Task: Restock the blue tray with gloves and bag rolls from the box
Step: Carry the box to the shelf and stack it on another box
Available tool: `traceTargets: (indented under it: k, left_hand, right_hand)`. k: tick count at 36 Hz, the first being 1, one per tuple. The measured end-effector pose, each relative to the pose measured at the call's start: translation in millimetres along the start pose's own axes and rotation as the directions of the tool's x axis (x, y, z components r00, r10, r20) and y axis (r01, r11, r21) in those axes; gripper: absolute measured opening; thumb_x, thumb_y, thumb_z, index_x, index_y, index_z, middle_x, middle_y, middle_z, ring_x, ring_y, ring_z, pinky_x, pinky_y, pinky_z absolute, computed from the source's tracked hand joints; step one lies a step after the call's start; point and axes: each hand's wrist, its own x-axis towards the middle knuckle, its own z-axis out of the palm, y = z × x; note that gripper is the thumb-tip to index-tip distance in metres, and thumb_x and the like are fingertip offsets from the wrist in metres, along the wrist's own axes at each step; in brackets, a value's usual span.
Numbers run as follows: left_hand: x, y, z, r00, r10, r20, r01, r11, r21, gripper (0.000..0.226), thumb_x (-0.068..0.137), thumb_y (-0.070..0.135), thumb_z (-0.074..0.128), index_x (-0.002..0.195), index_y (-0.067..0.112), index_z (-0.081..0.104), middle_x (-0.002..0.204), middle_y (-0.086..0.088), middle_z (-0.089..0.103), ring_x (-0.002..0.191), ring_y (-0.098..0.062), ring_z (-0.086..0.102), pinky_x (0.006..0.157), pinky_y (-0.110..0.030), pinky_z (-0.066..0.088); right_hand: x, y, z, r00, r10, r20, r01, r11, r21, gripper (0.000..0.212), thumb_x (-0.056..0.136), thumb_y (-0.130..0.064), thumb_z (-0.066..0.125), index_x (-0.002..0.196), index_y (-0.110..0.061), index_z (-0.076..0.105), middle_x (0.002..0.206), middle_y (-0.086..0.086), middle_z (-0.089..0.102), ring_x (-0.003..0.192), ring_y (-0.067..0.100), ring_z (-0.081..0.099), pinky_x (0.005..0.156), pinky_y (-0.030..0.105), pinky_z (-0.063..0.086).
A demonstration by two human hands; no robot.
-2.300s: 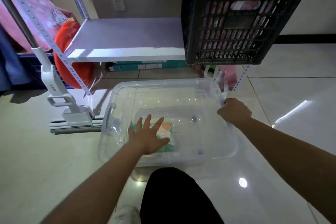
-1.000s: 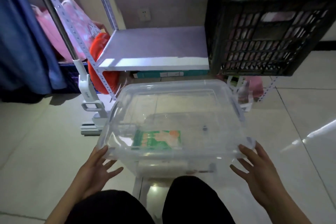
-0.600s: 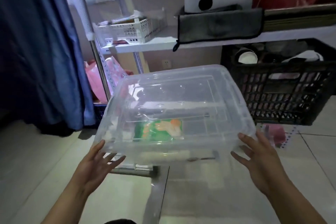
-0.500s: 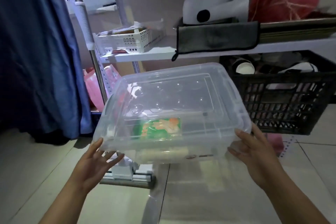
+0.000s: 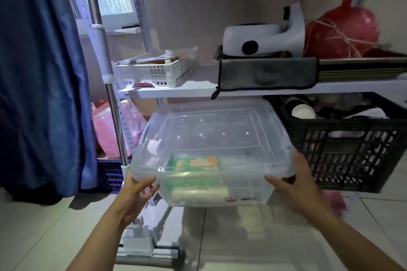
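holding the clear box (image 5: 211, 149) between my left hand (image 5: 137, 191) and right hand (image 5: 295, 185), long axis crosswise, lid on.

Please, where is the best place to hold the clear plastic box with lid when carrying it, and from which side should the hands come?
Probably the two short ends of the clear box, under the projecting lid rim, one hand from each side. The left hand and right hand sit there at the near corners, fingers hooked under the rim. The box is wide and its walls look smooth, so the rim gives the surest hold.
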Motion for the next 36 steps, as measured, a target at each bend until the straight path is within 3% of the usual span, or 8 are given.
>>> traceTargets:
  k: [3, 5, 8, 11, 19, 27, 30, 36]
  left_hand:
    - [-4.8, -6.1, 8.3, 0.976, 0.164, -0.142, -0.143, 0.979, 0.145, 0.087, 0.065, 0.012, 0.085, 0.128, 0.059, 0.048, 0.134, 0.002, 0.058, 0.114, -0.017, 0.063, 0.084, -0.033, 0.057]
    - [-10.2, -6.1, 18.2, 0.891, 0.390, -0.231, -0.221, 0.819, 0.529, 0.089, 0.073, 0.027, 0.085, 0.130, 0.070, 0.033, 0.142, 0.011, 0.044, 0.122, -0.007, 0.052, 0.097, -0.032, 0.045]
    - [-7.1, -16.0, 26.5, 0.722, 0.688, 0.077, -0.268, 0.176, 0.947, 0.057, 0.094, 0.045, 0.055, 0.147, 0.043, 0.034, 0.155, -0.003, 0.031, 0.138, -0.025, 0.034, 0.108, -0.041, 0.030]
    - [-2.3, -43.5, 46.5, 0.757, 0.540, 0.369, -0.261, -0.268, 0.928, 0.052, 0.098, 0.047, 0.032, 0.149, 0.035, 0.036, 0.158, -0.013, 0.033, 0.144, -0.041, 0.028, 0.110, -0.064, 0.026]
    - [42.8, -33.6, 63.2, 0.846, 0.463, 0.264, -0.139, -0.286, 0.948, 0.054, 0.100, 0.055, 0.012, 0.151, 0.044, 0.028, 0.162, -0.008, 0.024, 0.150, -0.039, 0.012, 0.114, -0.063, -0.004]
    - [77.1, -13.7, 68.7, 0.862, 0.434, 0.264, -0.157, -0.267, 0.951, 0.075, 0.098, 0.026, 0.057, 0.152, 0.051, 0.012, 0.164, -0.006, 0.018, 0.152, -0.031, 0.006, 0.115, -0.067, 0.008]
    - [88.6, -3.1, 68.7, 0.873, 0.402, 0.276, -0.192, -0.238, 0.952, 0.051, 0.101, 0.047, 0.034, 0.151, 0.048, 0.024, 0.163, -0.007, 0.024, 0.151, -0.033, 0.009, 0.113, -0.068, 0.009]
    - [115.0, 4.6, 72.0, 0.884, 0.391, 0.256, -0.176, -0.228, 0.958, 0.063, 0.091, 0.065, 0.002, 0.151, 0.048, 0.011, 0.165, -0.004, 0.011, 0.150, -0.027, -0.008, 0.116, -0.064, 0.000]
  right_hand:
    - [-1.5, -3.7, 14.9, 0.932, -0.342, -0.120, 0.219, 0.796, -0.565, 0.058, 0.095, -0.053, 0.053, 0.149, -0.040, 0.037, 0.163, 0.009, 0.023, 0.149, 0.035, 0.017, 0.112, 0.061, 0.024]
    - [-2.7, -6.8, 29.5, 0.864, -0.495, -0.093, 0.312, 0.670, -0.673, 0.047, 0.102, -0.045, 0.031, 0.141, -0.029, 0.052, 0.155, 0.015, 0.040, 0.145, 0.039, 0.026, 0.107, 0.065, 0.025]
    - [1.9, -1.9, 49.3, 0.861, -0.507, 0.032, 0.360, 0.565, -0.742, 0.053, 0.103, -0.047, 0.017, 0.151, -0.033, 0.034, 0.156, 0.014, 0.038, 0.148, 0.038, 0.021, 0.109, 0.071, 0.020]
    - [11.6, 5.7, 58.4, 0.888, -0.447, 0.108, 0.357, 0.523, -0.774, 0.072, 0.093, -0.065, 0.034, 0.157, -0.036, 0.018, 0.166, 0.009, 0.014, 0.151, 0.042, 0.008, 0.113, 0.072, 0.005]
    - [41.0, -2.0, 61.8, 0.857, -0.477, 0.193, 0.421, 0.436, -0.795, 0.078, 0.089, -0.070, 0.038, 0.156, -0.035, 0.021, 0.166, 0.008, 0.011, 0.151, 0.039, 0.009, 0.113, 0.071, 0.011]
    - [36.8, -10.5, 77.6, 0.891, -0.406, 0.205, 0.398, 0.480, -0.782, 0.078, 0.092, -0.066, 0.028, 0.158, -0.025, 0.020, 0.166, 0.008, 0.011, 0.151, 0.037, 0.011, 0.113, 0.069, 0.016]
    - [55.4, -32.1, 82.8, 0.890, -0.418, 0.180, 0.387, 0.488, -0.782, 0.076, 0.094, -0.066, 0.029, 0.158, -0.025, 0.020, 0.166, 0.008, 0.012, 0.152, 0.036, 0.009, 0.114, 0.068, 0.012]
    - [98.5, -48.4, 96.5, 0.880, -0.437, 0.186, 0.391, 0.445, -0.806, 0.084, 0.084, -0.066, 0.045, 0.154, -0.021, 0.032, 0.162, 0.013, 0.025, 0.149, 0.043, 0.017, 0.111, 0.072, 0.015]
